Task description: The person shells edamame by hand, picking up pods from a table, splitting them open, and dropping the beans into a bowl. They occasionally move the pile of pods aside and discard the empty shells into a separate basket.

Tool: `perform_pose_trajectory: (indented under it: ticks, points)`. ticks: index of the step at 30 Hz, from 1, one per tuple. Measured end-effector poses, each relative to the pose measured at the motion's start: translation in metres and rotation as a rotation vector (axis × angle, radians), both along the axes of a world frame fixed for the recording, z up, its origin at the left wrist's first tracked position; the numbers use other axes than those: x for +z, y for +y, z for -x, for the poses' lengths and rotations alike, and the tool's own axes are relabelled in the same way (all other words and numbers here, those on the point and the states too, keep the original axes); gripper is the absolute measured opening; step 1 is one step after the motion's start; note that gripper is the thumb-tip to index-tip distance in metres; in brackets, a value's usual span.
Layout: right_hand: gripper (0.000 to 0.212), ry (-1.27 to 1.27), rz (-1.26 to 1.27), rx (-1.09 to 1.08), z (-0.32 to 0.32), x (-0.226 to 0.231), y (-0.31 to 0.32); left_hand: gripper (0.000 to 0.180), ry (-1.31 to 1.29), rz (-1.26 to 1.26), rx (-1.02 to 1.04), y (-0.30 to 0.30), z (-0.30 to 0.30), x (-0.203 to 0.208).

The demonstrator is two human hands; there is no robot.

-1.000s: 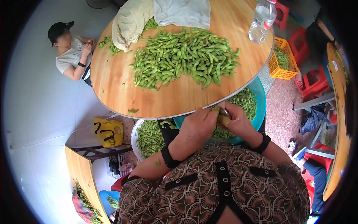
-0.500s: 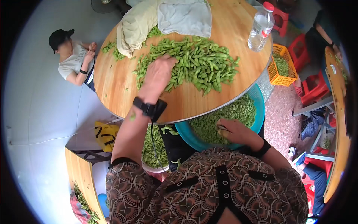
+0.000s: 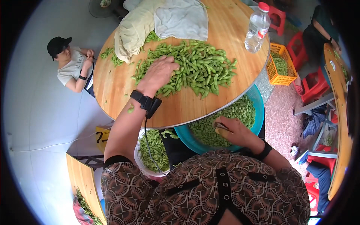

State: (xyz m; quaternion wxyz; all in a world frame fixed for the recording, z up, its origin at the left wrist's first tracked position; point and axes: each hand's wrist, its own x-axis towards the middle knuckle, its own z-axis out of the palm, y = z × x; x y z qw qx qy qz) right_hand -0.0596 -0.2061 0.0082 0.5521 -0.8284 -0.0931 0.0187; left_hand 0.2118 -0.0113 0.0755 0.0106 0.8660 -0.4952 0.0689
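Note:
A broad heap of green soybean pods (image 3: 202, 67) lies on the round wooden table (image 3: 172, 108). My left hand (image 3: 159, 73) rests at the left part of the heap, fingers curled down and closed round pods there, its fingertips partly hidden. Low in front of me, my right hand (image 3: 238, 131) grips a small metal clipper-like tool (image 3: 222, 126), its exact kind unclear. Below that hand is a teal basin (image 3: 259, 108) with many pods (image 3: 243, 112) in it. A white basket (image 3: 139, 155) full of pods stands left of the basin.
A water bottle (image 3: 257, 30) with a red cap stands at the table's right. Cloths (image 3: 182, 20) cover its far side. An orange crate (image 3: 275, 77) with pods and red stools (image 3: 313, 88) are to the right. Another person (image 3: 77, 67) is at the left.
The view has shifted slightly, and more of the white basket shows. My left hand stays at the heap. The right hand has turned a little, showing more of the metal tool.

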Motion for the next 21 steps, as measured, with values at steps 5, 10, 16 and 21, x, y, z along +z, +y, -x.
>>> perform_pose_trajectory:
  ticks: [5,10,16,21]
  points:
    - [0.016,0.0,-0.083,-0.12,-0.007,0.015,0.007,0.023,-0.102,0.414,-0.02,-0.002,0.008,0.002]
    - [0.02,0.086,-0.356,-0.123,-0.017,0.029,0.002,0.019,0.57,0.728,0.127,-0.021,0.069,0.007]
    - [0.026,0.198,-0.758,-0.152,-0.024,0.038,0.01,0.037,0.847,0.737,-0.017,-0.015,0.157,-0.007]
    - [0.027,0.236,-0.868,-0.103,-0.021,0.035,0.01,0.039,0.989,0.723,0.07,-0.016,0.166,-0.014]
